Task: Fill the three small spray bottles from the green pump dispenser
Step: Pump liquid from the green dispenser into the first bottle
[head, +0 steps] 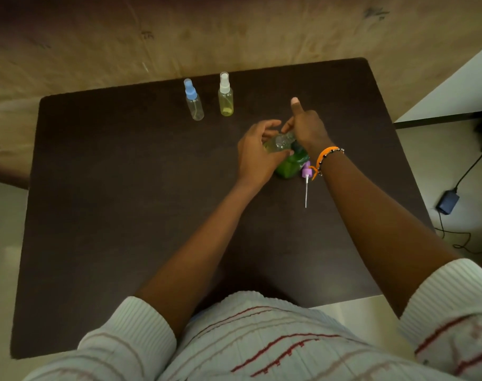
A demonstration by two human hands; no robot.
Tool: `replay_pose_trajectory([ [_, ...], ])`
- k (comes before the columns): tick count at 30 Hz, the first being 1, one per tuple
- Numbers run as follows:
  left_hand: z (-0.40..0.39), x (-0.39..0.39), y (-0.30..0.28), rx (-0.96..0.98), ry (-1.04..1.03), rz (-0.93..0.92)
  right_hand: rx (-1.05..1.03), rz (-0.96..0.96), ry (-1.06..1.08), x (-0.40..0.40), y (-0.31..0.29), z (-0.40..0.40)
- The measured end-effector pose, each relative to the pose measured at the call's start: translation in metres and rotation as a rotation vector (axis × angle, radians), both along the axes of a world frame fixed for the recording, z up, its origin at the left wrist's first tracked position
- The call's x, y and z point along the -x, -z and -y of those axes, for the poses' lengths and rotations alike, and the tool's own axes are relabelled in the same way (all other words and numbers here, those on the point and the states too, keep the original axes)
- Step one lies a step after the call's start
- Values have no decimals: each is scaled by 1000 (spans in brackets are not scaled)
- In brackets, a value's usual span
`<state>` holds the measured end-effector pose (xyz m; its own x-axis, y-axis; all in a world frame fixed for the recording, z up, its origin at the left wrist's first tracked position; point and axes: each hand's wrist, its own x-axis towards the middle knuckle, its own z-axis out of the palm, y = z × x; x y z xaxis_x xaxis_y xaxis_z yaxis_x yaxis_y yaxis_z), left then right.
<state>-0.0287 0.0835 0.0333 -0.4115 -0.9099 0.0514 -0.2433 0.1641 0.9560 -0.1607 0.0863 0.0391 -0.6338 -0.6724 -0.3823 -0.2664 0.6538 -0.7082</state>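
Dispenser (290, 165) is pressed by the right hand (305, 127) (thumb raised) while an uncapped bottle (279, 143), gripped tilted in the left hand (255, 155), is held at its spout. Its purple cap (306, 171) lies beside the dispenser on the surface (124, 188). Of the far bottles, the white-capped one (225, 96) appears filled; the blue-capped one (193, 100) appears empty.

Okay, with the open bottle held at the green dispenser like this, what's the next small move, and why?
Probably press the pump down with the right hand, which sits on top of the green dispenser. The left hand holds the uncapped bottle tilted by the dispenser's top, and its purple spray cap lies on the table, so the bottle seems ready for filling.
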Motion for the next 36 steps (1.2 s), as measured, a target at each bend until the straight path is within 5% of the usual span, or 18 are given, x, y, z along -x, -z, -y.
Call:
replay_pose_trajectory([
  [15, 0, 1, -2, -12, 10, -3, -40, -98, 52, 0, 5, 1],
  [36, 2, -1, -5, -30, 31, -19, -43, 29, -33, 1, -9, 2],
])
